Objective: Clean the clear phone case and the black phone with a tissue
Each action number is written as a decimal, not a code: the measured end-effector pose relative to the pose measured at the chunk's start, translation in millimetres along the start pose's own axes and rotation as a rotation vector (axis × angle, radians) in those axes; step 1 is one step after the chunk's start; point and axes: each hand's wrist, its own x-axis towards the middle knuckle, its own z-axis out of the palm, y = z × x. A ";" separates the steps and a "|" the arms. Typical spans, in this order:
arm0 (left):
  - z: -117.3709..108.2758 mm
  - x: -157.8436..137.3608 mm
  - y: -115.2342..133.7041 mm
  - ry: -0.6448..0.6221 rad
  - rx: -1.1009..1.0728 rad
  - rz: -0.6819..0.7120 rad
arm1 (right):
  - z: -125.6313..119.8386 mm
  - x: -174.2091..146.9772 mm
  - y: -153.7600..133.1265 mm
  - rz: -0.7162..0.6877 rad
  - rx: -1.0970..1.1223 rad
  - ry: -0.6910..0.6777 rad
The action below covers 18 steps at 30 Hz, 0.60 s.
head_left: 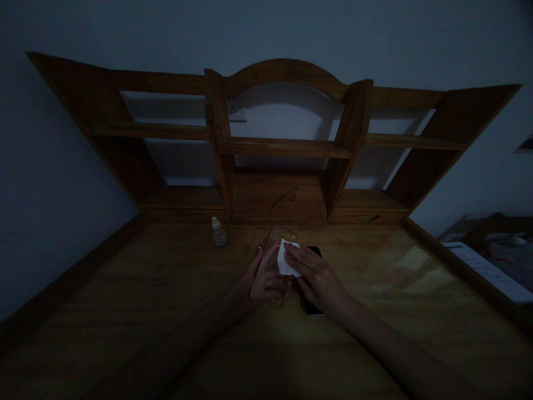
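Note:
A clear phone case (pixel 276 236) is tilted above the desk, with my left hand (pixel 264 283) closed around it and the fingers showing through the transparent plastic. My right hand (pixel 318 275) presses a folded white tissue (pixel 287 265) against the upper part of the case. A dark phone (pixel 312 307) lies on the desk beneath my right hand, which covers its middle. To the left and farther back, a small dropper bottle (pixel 219 236) with a white cap stands upright.
The wooden desk (pixel 166 316) has raised side edges and a wooden shelf unit (pixel 287 147) along its back. Behind the shelves is a wall socket (pixel 236 109). Papers (pixel 487 272) lie beyond the right edge. The room is dim.

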 end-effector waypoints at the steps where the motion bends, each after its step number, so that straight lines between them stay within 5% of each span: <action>1: -2.2 1.1 -1.0 -0.019 0.000 0.009 | 0.5 -0.2 0.5 -0.001 0.000 0.001; 14: 3.3 0.1 3.8 0.061 0.016 -0.058 | 6.5 -6.3 13.3 -0.009 -0.002 -0.009; 18: -2.5 3.3 -1.3 0.001 0.007 -0.022 | 2.3 -4.9 8.3 -0.010 -0.002 -0.021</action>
